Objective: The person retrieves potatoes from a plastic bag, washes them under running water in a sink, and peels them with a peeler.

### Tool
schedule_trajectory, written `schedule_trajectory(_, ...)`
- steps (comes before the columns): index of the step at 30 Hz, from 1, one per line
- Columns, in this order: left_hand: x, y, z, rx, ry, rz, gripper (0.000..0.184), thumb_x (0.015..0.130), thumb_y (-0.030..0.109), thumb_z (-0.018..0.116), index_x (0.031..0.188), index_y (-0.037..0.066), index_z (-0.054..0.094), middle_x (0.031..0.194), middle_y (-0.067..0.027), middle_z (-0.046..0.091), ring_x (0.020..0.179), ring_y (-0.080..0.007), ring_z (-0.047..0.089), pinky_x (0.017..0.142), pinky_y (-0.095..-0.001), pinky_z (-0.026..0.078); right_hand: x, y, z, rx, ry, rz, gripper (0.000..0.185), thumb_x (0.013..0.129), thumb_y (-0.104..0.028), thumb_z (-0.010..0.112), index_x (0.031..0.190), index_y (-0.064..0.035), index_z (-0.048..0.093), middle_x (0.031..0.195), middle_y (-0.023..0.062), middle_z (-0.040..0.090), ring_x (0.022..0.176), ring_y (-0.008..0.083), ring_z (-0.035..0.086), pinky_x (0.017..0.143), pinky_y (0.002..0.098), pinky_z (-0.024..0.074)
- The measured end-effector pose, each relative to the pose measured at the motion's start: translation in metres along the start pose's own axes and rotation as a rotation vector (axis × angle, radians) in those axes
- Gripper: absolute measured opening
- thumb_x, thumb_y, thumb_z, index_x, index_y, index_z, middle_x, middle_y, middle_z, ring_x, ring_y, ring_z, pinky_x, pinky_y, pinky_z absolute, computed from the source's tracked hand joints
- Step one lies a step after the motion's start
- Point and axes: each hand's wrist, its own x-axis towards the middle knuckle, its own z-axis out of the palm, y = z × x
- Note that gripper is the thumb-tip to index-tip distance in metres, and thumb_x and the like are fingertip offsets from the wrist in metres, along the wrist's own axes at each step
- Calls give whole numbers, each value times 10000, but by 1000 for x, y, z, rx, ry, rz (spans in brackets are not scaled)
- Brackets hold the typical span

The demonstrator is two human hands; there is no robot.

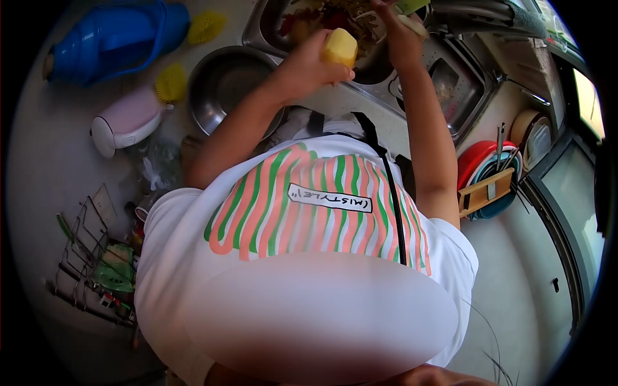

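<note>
My left hand [311, 61] is wrapped round a peeled yellow potato [341, 46], held above the front edge of the left sink basin [252, 32]. In my right hand [400, 40], at the top edge of the view, is a tool with a flat green part [411, 5] that looks like a peeler; the frame cuts off some of it. A pale piece beside these fingers is too unclear to name. The potato and the tool are apart. Below the hands, peelings [315, 16] and some darker reddish pieces lie in the sink.
A steel bowl [205, 87] stands left of the sink, near a blue thermos [119, 45] and a pink-and-white kettle [129, 122]. At right are a second sink basin [473, 83], stacked basins [473, 151] and a wooden-framed slicer [483, 193]. A wire rack [80, 273] hangs at lower left.
</note>
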Motion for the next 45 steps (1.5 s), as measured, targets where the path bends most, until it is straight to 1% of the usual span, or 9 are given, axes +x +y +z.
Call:
schedule_trajectory(3, 3, -2, 2, -19, -3, -6, 543, 778, 136, 786, 1227, 41, 497, 906, -22, 611, 749, -104, 580, 662, -245, 487, -6, -7, 19, 375, 121, 105, 314, 895, -336, 735, 895, -31, 658, 808, -4, 646, 765, 89, 627, 635, 267, 463)
schedule_trajectory(6, 8, -9, 12, 56, 116, 201, 564, 757, 140, 809, 1219, 37, 501, 914, -32, 611, 769, -107, 589, 671, -251, 492, -20, -11, 15, -94, -317, 67, 342, 826, -327, 760, 1045, -73, 695, 884, 65, 712, 765, 165, 663, 703, 315, 516)
schedule_trajectory(9, 11, -2, 2, 148, 12, -63, 636, 735, 115, 818, 1253, 2, 468, 1048, -82, 608, 927, -168, 614, 786, -305, 524, -5, -20, 9, -165, -101, 76, 304, 876, -319, 759, 891, -29, 669, 809, 18, 669, 720, 97, 627, 616, 267, 462)
schedule_trajectory(17, 13, -6, 7, 78, 28, 41, 587, 743, 114, 808, 1232, 38, 492, 937, -36, 600, 774, -118, 586, 650, -265, 495, -15, -35, 22, -145, -139, 237, 314, 875, -334, 749, 852, -35, 657, 759, 7, 640, 669, 102, 581, 607, 273, 459)
schedule_trajectory(23, 10, -8, 0, -72, -80, 32, 661, 772, 84, 792, 1328, 41, 437, 1005, -67, 606, 818, -130, 608, 698, -286, 521, 12, 1, -2, 100, 255, 97, 248, 876, -250, 758, 802, -79, 595, 754, -15, 596, 689, 90, 570, 612, 255, 459)
schedule_trajectory(26, 16, -13, 6, 0, 62, 281, 716, 789, 69, 780, 1390, 46, 391, 1012, -75, 605, 817, -142, 615, 697, -293, 523, -2, -13, -1, 273, 161, 265, 253, 872, -254, 760, 789, -85, 592, 730, -26, 573, 692, 83, 569, 623, 255, 460)
schedule_trajectory(33, 12, 5, 9, 104, -29, 68, 815, 776, -17, 739, 1460, 74, 305, 928, -64, 590, 634, -123, 565, 532, -258, 450, -29, -39, 18, -21, -217, 195, 331, 864, -338, 765, 922, -27, 669, 811, 11, 674, 739, 105, 634, 638, 260, 488)
schedule_trajectory(42, -2, 8, 8, -62, -65, -58, 753, 721, -29, 792, 1332, 113, 376, 965, -72, 585, 658, -122, 572, 503, -253, 468, 16, -7, -20, -283, 227, 22, 324, 865, -328, 758, 775, -61, 597, 771, 1, 603, 707, 115, 552, 640, 301, 444)
schedule_trajectory(45, 7, 1, 9, -146, 46, -67, 781, 721, -22, 801, 1347, 124, 358, 950, -62, 593, 680, -119, 591, 511, -248, 474, -8, -27, 15, 223, 7, 271, 325, 850, -338, 773, 779, -69, 605, 773, -12, 598, 706, 104, 540, 639, 286, 441)
